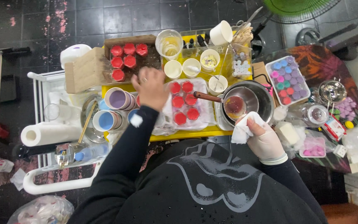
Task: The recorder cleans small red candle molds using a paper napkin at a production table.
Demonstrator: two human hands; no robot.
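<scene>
Left hand fingers: the bare left hand (151,88) hovered over the yellow tray (187,133), fingers loosely curled together, clamped on nothing that could be seen — a ring showed on one finger.
Right hand fingers: the gloved right hand (266,141) sat at the tray's right front corner, fingers closed on a crumpled white tissue (242,132).
Red moulds: a cluster of round red filled cups (184,101) lay on a clear sheet in the middle of the tray, just right of the left hand.
Small pan: a wooden-handled metal pan (235,105) with dark red liquid rested inside a larger metal bowl (262,96) at the tray's right end, just above the tissue.
Pastel cups: cups with lilac and blue insides (110,110) stood at the tray's left end, beside the left hand's wrist.
Wooden box: a box with more red cups (125,60) sat behind the tray's left rear.
White cups: several small white cups (191,66) stood along the tray's rear — one held a pale speckled mix.
Paper roll: a white roll (48,133) lay well left of the tray on a white cart.
Coloured tray: a clear box of purple, blue and pink pieces (287,79) stood right of the tray, on the surface.
</scene>
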